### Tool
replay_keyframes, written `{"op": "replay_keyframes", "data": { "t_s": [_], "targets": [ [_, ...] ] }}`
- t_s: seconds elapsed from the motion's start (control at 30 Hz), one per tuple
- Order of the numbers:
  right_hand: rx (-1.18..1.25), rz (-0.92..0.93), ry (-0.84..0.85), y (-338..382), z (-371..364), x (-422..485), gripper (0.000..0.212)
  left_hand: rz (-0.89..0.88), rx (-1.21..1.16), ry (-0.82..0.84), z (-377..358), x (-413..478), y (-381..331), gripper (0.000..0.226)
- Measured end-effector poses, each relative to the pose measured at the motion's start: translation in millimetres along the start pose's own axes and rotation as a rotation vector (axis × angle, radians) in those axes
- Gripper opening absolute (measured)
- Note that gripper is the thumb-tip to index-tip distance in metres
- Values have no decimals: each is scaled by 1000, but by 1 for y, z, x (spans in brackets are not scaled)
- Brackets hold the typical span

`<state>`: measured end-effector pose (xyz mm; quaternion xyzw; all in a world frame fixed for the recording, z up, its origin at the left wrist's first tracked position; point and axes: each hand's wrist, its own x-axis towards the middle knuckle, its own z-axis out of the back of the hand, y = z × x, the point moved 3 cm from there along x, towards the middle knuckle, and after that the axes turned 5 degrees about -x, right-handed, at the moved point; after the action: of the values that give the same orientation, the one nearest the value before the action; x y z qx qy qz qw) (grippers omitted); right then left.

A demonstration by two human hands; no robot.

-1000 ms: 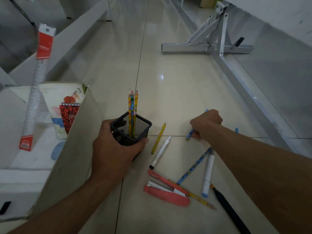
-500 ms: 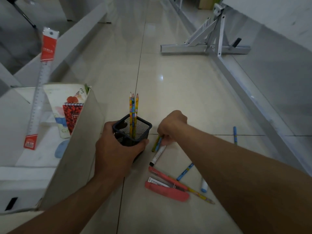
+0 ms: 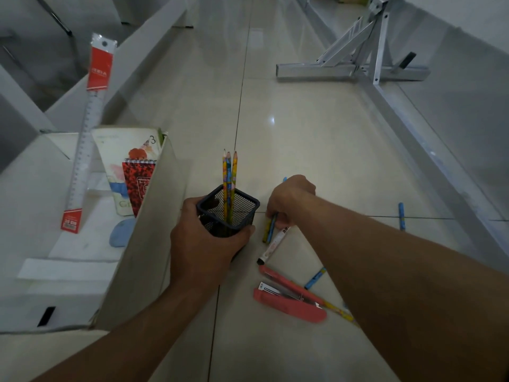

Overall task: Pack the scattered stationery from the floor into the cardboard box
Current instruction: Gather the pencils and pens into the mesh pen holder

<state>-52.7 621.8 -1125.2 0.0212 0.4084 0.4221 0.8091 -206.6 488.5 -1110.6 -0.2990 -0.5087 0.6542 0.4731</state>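
The left hand (image 3: 203,244) is wrapped around a black mesh cup (image 3: 228,210), fingers curled on its near wall and thumb on the far left side, holding it upright just above the floor (image 3: 316,139). Three pencils (image 3: 229,183) stand in the cup, tips up. The right hand (image 3: 289,199) is clenched around two pencils (image 3: 269,228), one yellow and one blue, whose lower ends stick out below the fist just right of the cup; a blue tip shows above the knuckles. A white marker (image 3: 272,245) lies touching the fist's underside. Nearer lie a pink stapler (image 3: 289,304), a pink pen (image 3: 286,283), a short blue pencil (image 3: 315,278) and a yellow pencil (image 3: 340,312) partly under the right forearm. Another blue pencil (image 3: 401,216) lies well apart to the right. The box (image 3: 143,244) stands open just left of the cup, holding a ruler (image 3: 88,133) leaning upright, a red notebook (image 3: 137,183), a book (image 3: 124,150) and a blue eraser (image 3: 121,235)
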Motion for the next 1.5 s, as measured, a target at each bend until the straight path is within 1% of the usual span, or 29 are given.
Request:
{"op": "replay_keyframes", "data": {
  "t_s": [0.03, 0.07, 0.13, 0.2, 0.33, 0.53, 0.57, 0.67, 0.73, 0.8, 0.87, 1.0, 1.03, 1.1, 1.13, 1.2, 1.27, 1.33, 1.4, 1.5],
  "targets": [
    [-44, 0, -33, -2, -1, 7, 26, 2, 0, -2, 0, 0, 0, 76],
    [-71, -21, -33, -1, -1, 4, 27, 3, 0, -4, 1, 0, 1, 76],
    [-104, 1, -21, 1, -4, 2, 27, 4, 6, -6, 1, 1, 0, 76],
    [-90, 34, -38, 2, -6, 0, 26, 5, 11, -11, 1, 0, 0, 76],
    [30, 114, -178, 2, -14, 0, 23, 3, 14, -13, 0, 1, -1, 76],
    [66, 181, -227, -1, -18, -3, 18, 4, 17, -15, 0, 1, -2, 75],
    [40, 206, -229, -2, -18, -4, 18, 4, 14, -17, 1, 1, -2, 74],
    [-36, 273, -254, -7, -13, -15, 32, 9, 7, -16, 1, 1, -3, 71],
    [-28, 326, -269, -1, 2, -20, 33, 23, -9, -11, 2, 1, -2, 70],
    [54, 383, -282, 13, 26, -24, 32, 30, -28, -5, 1, 3, -2, 70],
    [230, 457, -257, 31, 52, -31, 29, 33, -37, -2, 0, 6, -4, 71],
    [413, 686, -210, 51, 94, -63, 12, 18, -60, 1, -5, 17, -15, 75],
    [450, 753, -188, 51, 98, -73, 12, 15, -63, -2, -7, 20, -17, 76],
    [479, 865, -127, 46, 98, -92, 24, 14, -69, -2, -11, 23, -21, 75],
    [458, 900, -98, 40, 93, -96, 29, 12, -70, 2, -14, 23, -22, 75],
    [366, 922, -70, 28, 78, -97, 25, 6, -72, 13, -18, 21, -23, 74],
    [313, 896, -49, 17, 66, -92, 18, 4, -77, 18, -22, 19, -23, 72],
    [281, 859, -37, 10, 59, -85, 19, 3, -73, 30, -25, 16, -22, 72],
    [223, 843, -46, 6, 55, -82, 23, 1, -63, 48, -27, 13, -20, 73],
    [150, 838, -87, 5, 52, -81, 23, 4, -67, 55, -29, 9, -17, 72]
  ]
}}
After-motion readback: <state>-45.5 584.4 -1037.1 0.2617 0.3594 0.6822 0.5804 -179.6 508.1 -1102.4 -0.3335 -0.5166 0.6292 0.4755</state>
